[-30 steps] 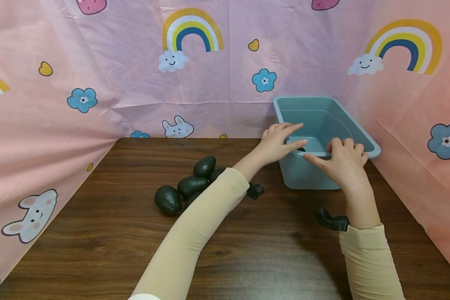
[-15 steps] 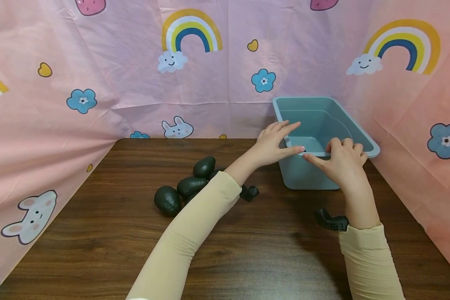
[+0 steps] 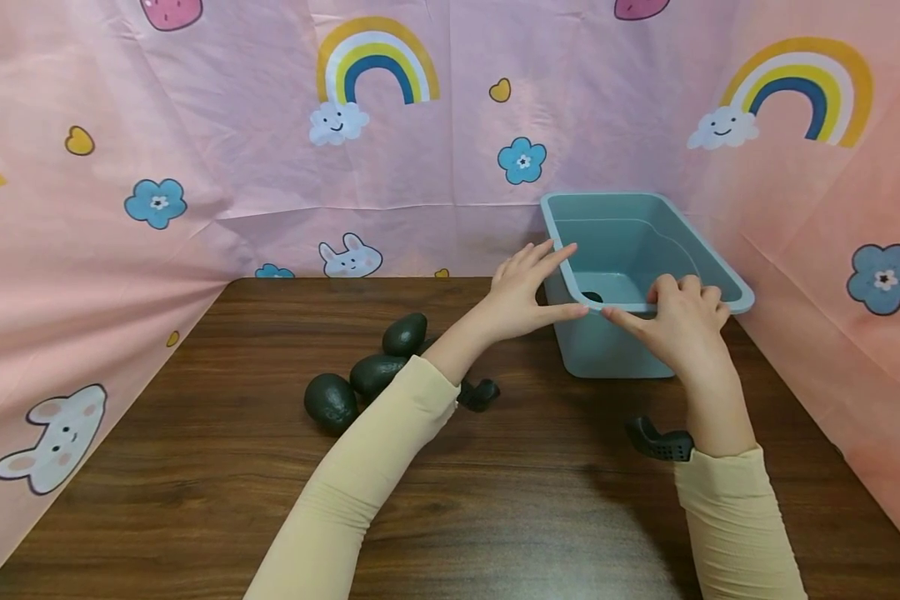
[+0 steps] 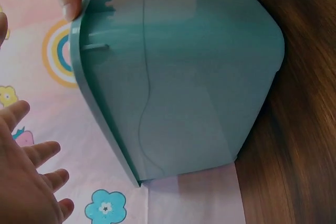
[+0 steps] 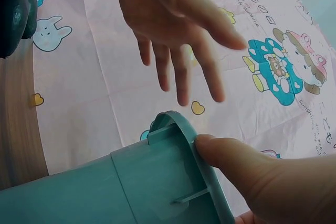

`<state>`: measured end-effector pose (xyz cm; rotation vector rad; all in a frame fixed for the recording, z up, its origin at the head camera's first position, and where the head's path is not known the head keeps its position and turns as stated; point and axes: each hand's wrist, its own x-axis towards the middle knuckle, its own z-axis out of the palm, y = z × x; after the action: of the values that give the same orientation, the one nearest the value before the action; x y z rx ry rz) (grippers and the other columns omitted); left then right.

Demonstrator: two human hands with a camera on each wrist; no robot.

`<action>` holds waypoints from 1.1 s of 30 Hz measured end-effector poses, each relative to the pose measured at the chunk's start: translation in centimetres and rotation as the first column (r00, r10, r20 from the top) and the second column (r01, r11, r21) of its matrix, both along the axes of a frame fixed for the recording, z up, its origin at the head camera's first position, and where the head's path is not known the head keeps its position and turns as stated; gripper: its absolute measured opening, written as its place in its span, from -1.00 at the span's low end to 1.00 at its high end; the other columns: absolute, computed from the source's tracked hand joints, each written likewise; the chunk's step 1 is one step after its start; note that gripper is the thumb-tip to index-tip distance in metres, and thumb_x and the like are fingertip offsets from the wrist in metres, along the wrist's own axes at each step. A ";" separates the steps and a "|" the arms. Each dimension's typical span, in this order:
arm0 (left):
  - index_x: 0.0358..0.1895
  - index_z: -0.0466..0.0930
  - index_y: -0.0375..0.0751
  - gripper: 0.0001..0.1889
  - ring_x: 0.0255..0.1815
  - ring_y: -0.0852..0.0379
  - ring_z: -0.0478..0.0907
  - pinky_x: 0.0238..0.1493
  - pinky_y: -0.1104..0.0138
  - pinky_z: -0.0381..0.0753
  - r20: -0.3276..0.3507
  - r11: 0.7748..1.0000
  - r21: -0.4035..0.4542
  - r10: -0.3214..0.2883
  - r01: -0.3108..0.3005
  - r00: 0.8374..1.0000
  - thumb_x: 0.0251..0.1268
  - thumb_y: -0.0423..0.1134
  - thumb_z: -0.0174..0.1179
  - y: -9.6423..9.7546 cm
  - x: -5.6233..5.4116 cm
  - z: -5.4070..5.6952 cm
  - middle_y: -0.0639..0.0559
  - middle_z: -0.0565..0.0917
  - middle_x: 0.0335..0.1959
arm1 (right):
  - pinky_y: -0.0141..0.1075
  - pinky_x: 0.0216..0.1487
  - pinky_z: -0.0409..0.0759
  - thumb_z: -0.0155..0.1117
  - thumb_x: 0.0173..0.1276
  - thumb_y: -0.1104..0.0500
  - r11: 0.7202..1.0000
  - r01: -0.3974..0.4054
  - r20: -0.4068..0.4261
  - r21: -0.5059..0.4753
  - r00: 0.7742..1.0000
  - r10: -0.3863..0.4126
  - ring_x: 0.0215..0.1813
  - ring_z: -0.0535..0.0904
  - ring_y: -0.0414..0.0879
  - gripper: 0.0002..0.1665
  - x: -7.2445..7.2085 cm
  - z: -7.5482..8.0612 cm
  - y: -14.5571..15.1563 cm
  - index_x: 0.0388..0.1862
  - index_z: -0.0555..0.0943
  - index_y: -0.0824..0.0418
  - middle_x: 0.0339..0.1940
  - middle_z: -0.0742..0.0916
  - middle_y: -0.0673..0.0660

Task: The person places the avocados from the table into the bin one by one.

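My left hand is spread, its fingers straight and holding nothing, over the near left corner of a teal plastic bin. In the left wrist view its fingertips stand apart from the bin's wall. The near rim is gripped by my right hand, fingers bent over it into the bin; the right wrist view shows the thumb against the rim. A dark rounded piece, likely an avocado, shows inside near the left corner. Several dark green avocados lie on the table, partly hidden by my left forearm.
The bin stands at the back right of a brown wooden table, close to the patterned cloth along the back and sides. A black wrist camera mount juts from the right wrist, another from the left.
My left hand has drawn back leftward from over the bin, uncovering the dark piece inside. The right hand keeps its grip on the rim, and the view has shifted slightly.
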<state>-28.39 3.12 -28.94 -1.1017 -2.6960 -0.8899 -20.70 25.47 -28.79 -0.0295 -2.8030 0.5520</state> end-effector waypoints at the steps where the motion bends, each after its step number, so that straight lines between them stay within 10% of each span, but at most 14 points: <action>1: 0.53 -0.08 0.31 -0.09 0.52 0.09 -0.33 0.40 -0.04 -0.27 0.001 1.000 0.004 0.003 -0.003 1.000 0.16 0.31 0.19 -0.2 0.1 0.0 0.08 -0.11 0.55 | 0.37 0.01 -0.02 0.13 0.16 -0.49 1.000 0.000 0.000 -0.001 1.000 0.000 0.00 0.13 0.46 -0.07 0.0 0.0 0.0 -0.14 0.37 0.40 -0.16 0.34 0.42; 33: 0.53 -0.05 0.26 -0.04 0.52 0.12 -0.26 0.37 -0.13 -0.28 -0.008 0.992 0.114 0.049 -0.048 0.999 0.10 0.21 0.32 -7.8 2.2 -0.8 0.14 -0.06 0.53 | 0.35 0.01 -0.03 0.14 0.15 -0.50 1.000 -0.011 -0.003 -0.023 1.000 0.011 -0.01 0.12 0.44 -0.08 -0.1 -0.2 0.2 -0.14 0.36 0.37 -0.17 0.33 0.39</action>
<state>-26.23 -4.68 -29.75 -1.0107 -2.6142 -1.0129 -20.83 25.65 -29.00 -0.0185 -2.7952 0.5859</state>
